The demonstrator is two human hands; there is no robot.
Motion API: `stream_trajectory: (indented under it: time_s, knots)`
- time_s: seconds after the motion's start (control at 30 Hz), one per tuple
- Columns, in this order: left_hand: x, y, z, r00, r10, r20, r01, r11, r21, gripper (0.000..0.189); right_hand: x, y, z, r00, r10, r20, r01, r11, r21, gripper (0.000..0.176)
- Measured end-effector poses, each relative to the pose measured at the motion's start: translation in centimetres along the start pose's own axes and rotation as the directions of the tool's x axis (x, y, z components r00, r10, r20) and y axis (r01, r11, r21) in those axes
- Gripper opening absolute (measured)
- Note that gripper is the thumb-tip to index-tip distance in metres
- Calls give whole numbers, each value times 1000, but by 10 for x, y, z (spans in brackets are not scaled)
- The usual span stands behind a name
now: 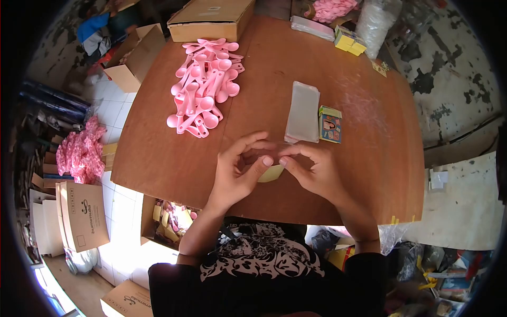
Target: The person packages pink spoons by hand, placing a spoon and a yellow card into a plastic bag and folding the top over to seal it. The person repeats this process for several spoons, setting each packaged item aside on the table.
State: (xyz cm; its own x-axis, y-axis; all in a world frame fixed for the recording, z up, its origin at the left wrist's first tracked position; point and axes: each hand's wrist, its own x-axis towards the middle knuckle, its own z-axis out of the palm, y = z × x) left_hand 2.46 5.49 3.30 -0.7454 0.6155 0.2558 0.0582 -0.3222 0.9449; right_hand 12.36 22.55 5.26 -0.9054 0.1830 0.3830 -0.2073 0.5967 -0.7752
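My left hand [240,166] and my right hand [316,171] meet over the near middle of the table. Between their fingertips they pinch a clear plastic bag [277,149], thin and hard to see against the wood. A pale yellow card [270,174] shows just below my thumbs, partly covered by the left one. Beyond my right hand lies a stack of clear plastic bags [303,112], and beside it a small stack of printed cards [330,124]. Farther off to the left is a heap of pink plastic spoons [206,87].
A cardboard box [211,20] stands at the table's [264,63] far edge. Yellow card packs [349,41] and a roll of clear wrap [377,26] are at the far right. An open carton [169,222] sits below the near left edge. In the background a person [95,34] bends down.
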Motion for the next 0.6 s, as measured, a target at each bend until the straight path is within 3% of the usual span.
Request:
stream_trajectory:
  time_s: [0.1,0.17,0.3,0.43,0.53,0.6]
  knots:
    - [1,-3,-8,997,-57,45,62,991,-121,28,-2,2,2,997,78,-1,-78,994,77,13]
    - [2,-7,-14,990,-63,125,60,998,26,22,-4,8,6,992,123,-13,-120,981,155,13]
    - [2,-16,-18,985,-130,117,127,991,28,20,-5,8,5,973,230,-26,-214,938,271,13]
    - [4,-13,-17,986,-131,98,138,989,-62,18,-3,5,4,985,161,-56,-131,923,361,13]
    - [3,-1,-17,975,-196,103,207,972,-114,15,-3,-2,-7,969,243,29,-243,938,248,12]
    - [2,1,-18,963,-247,108,261,954,-147,15,-5,6,-8,984,166,64,-178,914,365,11]
